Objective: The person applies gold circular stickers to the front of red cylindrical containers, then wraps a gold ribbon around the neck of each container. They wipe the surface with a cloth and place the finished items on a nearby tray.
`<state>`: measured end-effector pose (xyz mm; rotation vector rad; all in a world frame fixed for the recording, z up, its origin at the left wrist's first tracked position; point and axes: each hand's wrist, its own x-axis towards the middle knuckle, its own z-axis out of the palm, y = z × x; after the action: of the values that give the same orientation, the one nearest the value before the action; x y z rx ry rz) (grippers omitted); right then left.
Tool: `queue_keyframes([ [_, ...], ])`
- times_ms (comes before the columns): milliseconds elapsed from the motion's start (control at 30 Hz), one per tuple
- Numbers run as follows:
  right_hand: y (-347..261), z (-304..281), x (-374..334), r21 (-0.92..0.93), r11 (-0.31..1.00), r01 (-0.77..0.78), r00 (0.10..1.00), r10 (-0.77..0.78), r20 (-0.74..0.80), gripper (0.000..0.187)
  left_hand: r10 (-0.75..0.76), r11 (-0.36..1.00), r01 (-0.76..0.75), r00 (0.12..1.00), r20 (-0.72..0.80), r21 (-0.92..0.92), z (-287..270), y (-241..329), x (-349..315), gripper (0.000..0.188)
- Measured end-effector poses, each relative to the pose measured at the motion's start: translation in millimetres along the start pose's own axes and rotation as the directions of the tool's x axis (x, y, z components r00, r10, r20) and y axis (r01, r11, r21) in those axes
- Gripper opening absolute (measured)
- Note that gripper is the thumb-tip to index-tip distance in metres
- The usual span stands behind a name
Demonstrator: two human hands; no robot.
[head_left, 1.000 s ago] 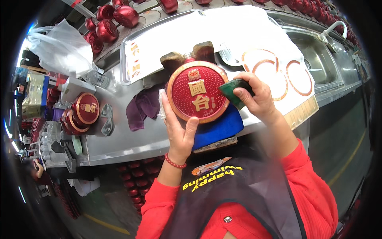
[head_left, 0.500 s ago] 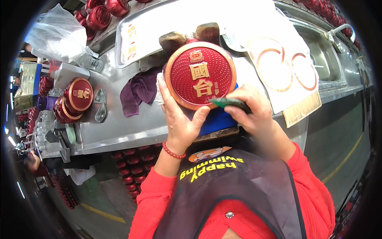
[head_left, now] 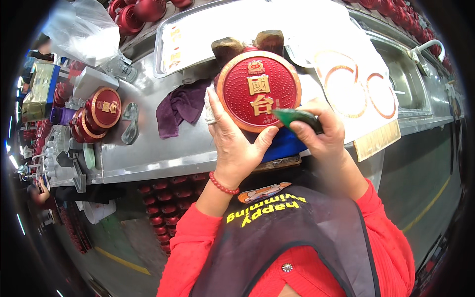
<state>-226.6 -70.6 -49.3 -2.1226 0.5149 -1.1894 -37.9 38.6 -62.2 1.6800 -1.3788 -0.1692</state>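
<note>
A round red bottle (head_left: 237, 101) lies face up, with a gold rim, a dotted face and raised gold characters. It rests against two dark, worn wooden blocks (head_left: 269, 40), above a blue pad (head_left: 287, 143). My left hand (head_left: 237, 141) grips its lower left edge, fingers along the side and thumb at the bottom rim. A white cloth (head_left: 210, 113) shows beside those fingers. Pinched in my right hand (head_left: 321, 126) is a pointed green hand tool (head_left: 296, 117), dark at its back end. Its tip is at the lower right of the bottle's face, near the small characters; contact is unclear.
A purple cloth (head_left: 180, 109) lies left of the bottle on the steel table (head_left: 143, 153). More red bottles (head_left: 105, 109) stand farther left. Gold ring trims (head_left: 381, 94) lie on a white sheet at right, before a sink (head_left: 403, 74). A tray (head_left: 159, 54) sits behind.
The whole view has shifted slightly, so the bottle appears farther right. The green tool's tip has moved a little up the bottle's face, away from the bottom rim. My left hand keeps its grip.
</note>
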Motion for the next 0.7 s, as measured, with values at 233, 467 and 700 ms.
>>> queue_keyframes([
  [233, -15.1, -22.4, 37.3, -0.191, 0.961, 0.202, 0.979, -0.191, 0.075, 0.025, 0.130, 0.968, -0.113, 0.990, 0.063, -0.226, -12.1, -26.9, 4.1, 0.121],
  [467, -56.6, 22.3, 92.1, -0.213, 0.781, 0.587, 0.632, -0.278, 0.724, 0.015, -0.059, 0.498, 0.117, 0.993, 0.101, -0.859, -12.4, -47.1, -5.6, 0.071],
  [700, -32.9, 81.7, 174.0, -0.404, 0.653, 0.641, 0.701, -0.283, 0.655, 0.018, -0.060, 0.548, 0.072, 0.997, 0.047, -0.833, -11.6, -47.3, -11.8, 0.070],
])
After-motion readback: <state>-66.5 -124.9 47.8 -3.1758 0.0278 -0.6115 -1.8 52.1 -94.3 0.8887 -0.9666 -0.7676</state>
